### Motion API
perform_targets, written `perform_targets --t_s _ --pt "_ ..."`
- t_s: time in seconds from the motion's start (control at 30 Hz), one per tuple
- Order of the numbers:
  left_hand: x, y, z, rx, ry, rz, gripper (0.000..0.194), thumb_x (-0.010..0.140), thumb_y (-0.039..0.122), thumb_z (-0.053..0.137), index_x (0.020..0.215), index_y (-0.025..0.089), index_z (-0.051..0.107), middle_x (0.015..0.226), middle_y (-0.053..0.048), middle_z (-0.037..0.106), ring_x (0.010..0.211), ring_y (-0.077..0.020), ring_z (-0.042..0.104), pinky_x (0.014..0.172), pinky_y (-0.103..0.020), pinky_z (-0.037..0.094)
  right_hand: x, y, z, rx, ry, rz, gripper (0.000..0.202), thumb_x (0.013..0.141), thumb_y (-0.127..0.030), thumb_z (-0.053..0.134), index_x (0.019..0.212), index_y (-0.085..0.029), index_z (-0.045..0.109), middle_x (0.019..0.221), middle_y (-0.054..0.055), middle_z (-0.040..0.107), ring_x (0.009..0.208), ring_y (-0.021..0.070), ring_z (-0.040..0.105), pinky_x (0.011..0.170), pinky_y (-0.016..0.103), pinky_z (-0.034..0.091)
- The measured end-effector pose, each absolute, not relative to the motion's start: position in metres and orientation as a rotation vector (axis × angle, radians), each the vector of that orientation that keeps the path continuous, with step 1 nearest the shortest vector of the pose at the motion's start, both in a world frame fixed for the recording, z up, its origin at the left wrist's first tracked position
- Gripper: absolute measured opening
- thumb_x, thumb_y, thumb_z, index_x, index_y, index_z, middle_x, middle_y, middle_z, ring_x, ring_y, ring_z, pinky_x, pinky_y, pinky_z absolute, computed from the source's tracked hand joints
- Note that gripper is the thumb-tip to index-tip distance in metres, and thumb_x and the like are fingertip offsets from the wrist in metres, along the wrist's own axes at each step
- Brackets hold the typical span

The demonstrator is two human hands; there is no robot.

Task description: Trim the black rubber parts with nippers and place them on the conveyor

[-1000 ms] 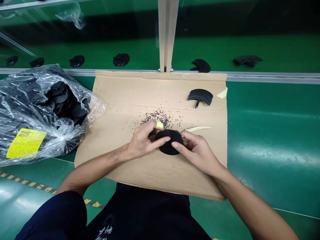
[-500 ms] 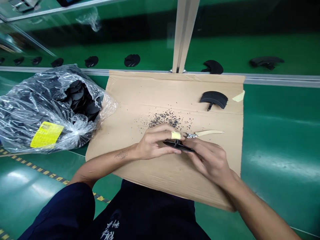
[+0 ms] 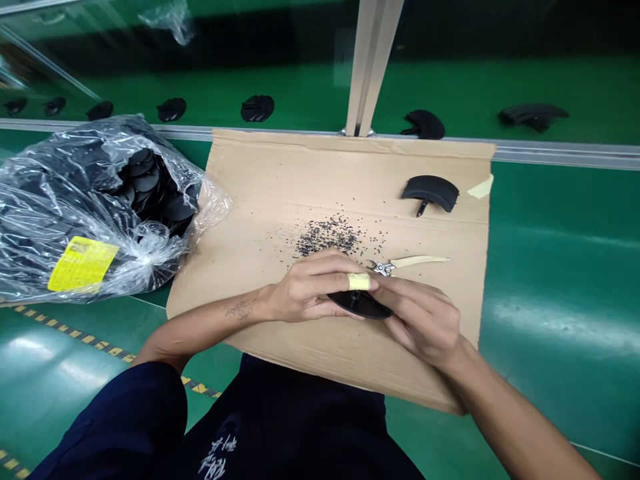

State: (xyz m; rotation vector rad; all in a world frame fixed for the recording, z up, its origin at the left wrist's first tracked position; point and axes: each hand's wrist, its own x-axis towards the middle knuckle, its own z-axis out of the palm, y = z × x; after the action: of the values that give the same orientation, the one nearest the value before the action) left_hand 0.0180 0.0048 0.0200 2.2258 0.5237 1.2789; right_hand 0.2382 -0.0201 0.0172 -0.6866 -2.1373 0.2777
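Observation:
Between my two hands is a round black plastic disc (image 3: 361,305) with a small stem on its upper face. My left hand (image 3: 313,287) grips its left edge, a strip of yellow tape wrapped round one finger. The fingers of my right hand (image 3: 423,313) close on the disc's right side. Just beyond them lie cutting pliers (image 3: 400,264) with pale handles on a cardboard sheet (image 3: 280,180). A heap of tiny black bits (image 3: 327,237) is scattered behind my left hand. Farther back on the cardboard rests a curved black part (image 3: 431,193) with a short peg.
At the left stands a clear plastic bag (image 3: 95,200) full of black discs, with a yellow label (image 3: 83,264). Behind the cardboard, a metal rail (image 3: 560,152) and upright post (image 3: 373,73) border a glass panel. More black parts (image 3: 257,108) appear along that panel.
The disc has tilted so that more of its face with the stem shows. Both hands stay on it. The view has shifted slightly.

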Motion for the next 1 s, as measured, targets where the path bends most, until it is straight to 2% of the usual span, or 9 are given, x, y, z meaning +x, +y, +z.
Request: perform_targets --t_s 0.13,0.3,0.47,0.7,0.77,0.9,1.0 --pt "0.0166 0.0057 0.0193 2.243 0.498 1.275 0.023 0.095 0.027 0.069 0.115 0.016 0.069 0.103 -0.009 0.077 0.095 -0.0152 0.072 0.083 -0.031 0.061 0.2375 -0.0203 0.0175 -0.706 -2.149 0.297 0.022 0.09 -0.001 0.057 0.101 -0.017 0.066 0.106 0.012 0.079 0.1 0.0182 0.077 0.084 0.024 0.066" --pt "0.0183 0.0045 0.0186 2.226 0.512 1.279 0.024 0.099 0.029 0.063 0.119 0.016 0.068 0.102 -0.009 0.077 0.095 -0.0162 0.073 0.083 -0.033 0.061 0.238 -0.0212 0.0165 -0.74 -2.155 0.347 0.023 0.089 -0.001 0.06 0.103 -0.017 0.066 0.11 0.012 0.079 0.1 0.0192 0.078 0.084 0.027 0.067" --pt "0.0199 0.0018 0.0171 2.224 0.541 1.354 0.025 0.09 0.026 0.075 0.113 0.017 0.071 0.094 -0.007 0.077 0.087 -0.0149 0.073 0.076 -0.029 0.062 0.2374 -0.0219 0.0184 -0.736 -2.148 0.452 0.026 0.088 0.0 0.058 0.106 -0.018 0.067 0.115 0.011 0.078 0.101 0.0193 0.078 0.083 0.027 0.067" --pt "0.0208 -0.0004 0.0184 2.193 0.548 1.382 0.019 0.086 0.02 0.08 0.101 0.012 0.073 0.087 -0.006 0.077 0.08 -0.013 0.071 0.072 -0.026 0.06 0.2367 -0.02 0.0194 -0.688 -2.124 0.553 0.027 0.09 -0.001 0.056 0.109 -0.018 0.065 0.111 0.011 0.078 0.106 0.02 0.076 0.083 0.026 0.066" --pt "0.0201 0.0005 0.0195 2.17 0.55 1.348 0.02 0.087 0.023 0.078 0.104 0.013 0.073 0.09 -0.006 0.077 0.08 -0.0128 0.071 0.072 -0.026 0.06 0.2362 -0.0202 0.0189 -0.684 -2.103 0.604 0.026 0.091 -0.001 0.056 0.109 -0.018 0.064 0.111 0.012 0.078 0.106 0.0201 0.076 0.083 0.027 0.066" --pt "0.0181 0.0029 0.0214 2.117 0.525 1.226 0.034 0.088 0.041 0.076 0.111 0.016 0.074 0.094 -0.007 0.076 0.087 -0.0159 0.07 0.078 -0.031 0.06 0.2344 -0.0216 0.019 -0.708 -2.034 0.753 0.019 0.094 -0.006 0.059 0.107 -0.019 0.065 0.106 0.01 0.078 0.094 0.018 0.077 0.08 0.026 0.065" --pt "0.0166 0.003 0.021 2.07 0.575 1.152 0.029 0.091 0.034 0.074 0.116 0.019 0.073 0.098 -0.008 0.075 0.094 -0.0164 0.07 0.082 -0.032 0.06 0.2371 -0.0192 0.0236 -0.766 -2.035 0.818 0.014 0.096 -0.014 0.061 0.108 -0.02 0.067 0.102 0.007 0.078 0.091 0.0177 0.076 0.079 0.027 0.063"
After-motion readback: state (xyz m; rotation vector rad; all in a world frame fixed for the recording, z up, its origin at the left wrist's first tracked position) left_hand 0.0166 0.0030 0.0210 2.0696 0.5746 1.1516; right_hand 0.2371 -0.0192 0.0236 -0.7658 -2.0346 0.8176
